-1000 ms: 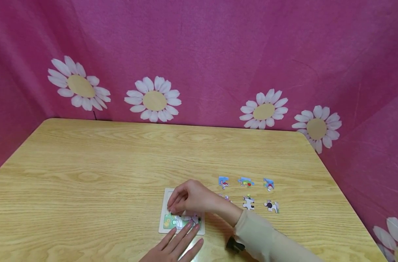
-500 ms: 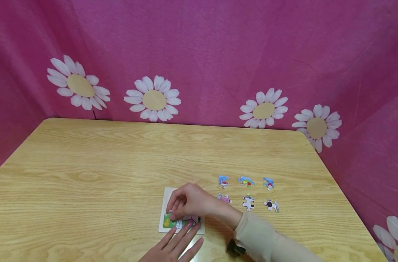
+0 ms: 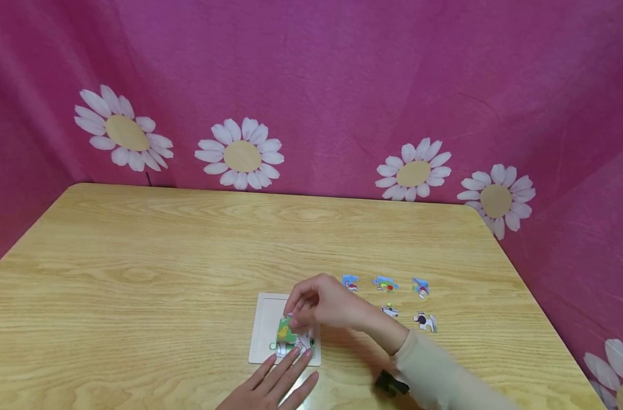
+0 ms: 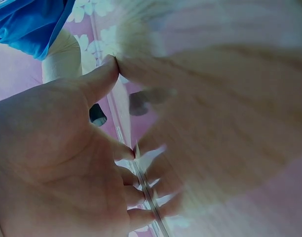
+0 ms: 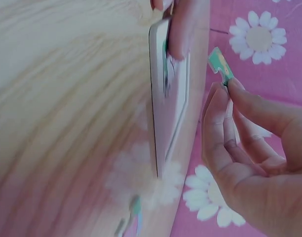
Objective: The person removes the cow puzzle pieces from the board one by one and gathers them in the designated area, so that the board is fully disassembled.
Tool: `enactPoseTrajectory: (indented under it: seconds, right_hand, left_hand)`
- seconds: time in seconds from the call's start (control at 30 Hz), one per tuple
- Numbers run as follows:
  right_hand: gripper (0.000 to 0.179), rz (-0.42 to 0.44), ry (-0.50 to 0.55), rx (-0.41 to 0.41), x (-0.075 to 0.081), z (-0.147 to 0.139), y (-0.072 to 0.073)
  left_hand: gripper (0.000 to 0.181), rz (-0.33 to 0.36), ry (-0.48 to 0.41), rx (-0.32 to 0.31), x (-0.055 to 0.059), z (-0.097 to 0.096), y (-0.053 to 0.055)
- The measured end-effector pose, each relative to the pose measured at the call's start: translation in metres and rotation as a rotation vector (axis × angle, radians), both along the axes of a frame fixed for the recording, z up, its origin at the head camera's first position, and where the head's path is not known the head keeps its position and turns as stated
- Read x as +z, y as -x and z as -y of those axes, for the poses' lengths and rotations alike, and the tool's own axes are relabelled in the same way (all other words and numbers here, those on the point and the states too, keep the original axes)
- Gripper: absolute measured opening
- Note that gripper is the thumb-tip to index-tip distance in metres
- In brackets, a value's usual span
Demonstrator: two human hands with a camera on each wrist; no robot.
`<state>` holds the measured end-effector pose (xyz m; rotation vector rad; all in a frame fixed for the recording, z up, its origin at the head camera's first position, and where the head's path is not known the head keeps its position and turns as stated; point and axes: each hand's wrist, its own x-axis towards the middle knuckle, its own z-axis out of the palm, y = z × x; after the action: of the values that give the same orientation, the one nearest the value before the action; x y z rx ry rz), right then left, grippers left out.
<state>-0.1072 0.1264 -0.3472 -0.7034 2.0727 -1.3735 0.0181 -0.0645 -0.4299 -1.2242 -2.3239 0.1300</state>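
A green jigsaw piece with a yellow duck [image 3: 283,331] is pinched between the thumb and fingertips of my right hand [image 3: 326,302]. In the right wrist view the duck piece [image 5: 219,63] is raised apart from the puzzle tray [image 5: 171,118]. In the head view it hangs over the white puzzle tray [image 3: 261,324] and hides part of the fitted pieces [image 3: 305,341] along the tray's lower side. My left hand [image 3: 274,384] lies with straight, spread fingers, their tips resting on the tray's near edge. The left wrist view shows my left palm [image 4: 67,153].
Right of the tray lie loose jigsaw pieces, among them a blue one [image 3: 385,283], another blue one [image 3: 421,287] and a black-and-white one [image 3: 426,322]. My right forearm crosses the wooden table [image 3: 152,273]. A pink flowered curtain [image 3: 316,102] hangs behind it.
My right hand has lifted the duck piece from the tray's lower left corner and moved it right and up. A loose pink piece is now hidden behind that hand. My left hand stays put.
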Motion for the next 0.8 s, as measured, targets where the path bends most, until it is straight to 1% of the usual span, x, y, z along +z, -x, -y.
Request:
enactPoseTrajectory:
  seconds: [0.07, 0.13, 0.27, 0.33, 0.5, 0.7, 0.8]
  right_hand:
    - [0.007, 0.018, 0.009, -0.011, 0.001, -0.009, 0.000]
    - [0.007, 0.016, 0.007, -0.023, 0.003, -0.018, -0.001]
    - [0.006, 0.011, -0.014, -0.048, 0.003, -0.038, -0.004]
    - [0.006, 0.004, -0.026, -0.054, 0.002, -0.047, -0.006]
    - [0.008, -0.041, -0.061, -0.064, 0.000, -0.068, -0.013]
    - [0.009, -0.100, -0.127, -0.092, -0.004, -0.084, -0.021]
    - [0.009, -0.126, -0.153, -0.109, -0.007, -0.089, -0.025]
  left_hand:
    - [0.082, 0.005, -0.001, -0.004, 0.001, 0.000, 0.000]
    - [0.080, 0.011, -0.005, -0.011, 0.001, 0.000, 0.000]
    - [0.076, 0.044, -0.004, -0.015, 0.003, 0.000, -0.001]
    - [0.074, 0.046, -0.005, -0.016, 0.003, -0.001, -0.001]
    - [0.071, 0.031, -0.017, -0.023, 0.003, -0.001, 0.000]
    - [0.074, 0.067, -0.003, -0.014, 0.004, -0.001, -0.001]
    - [0.073, 0.059, -0.005, -0.012, 0.005, -0.001, -0.001]
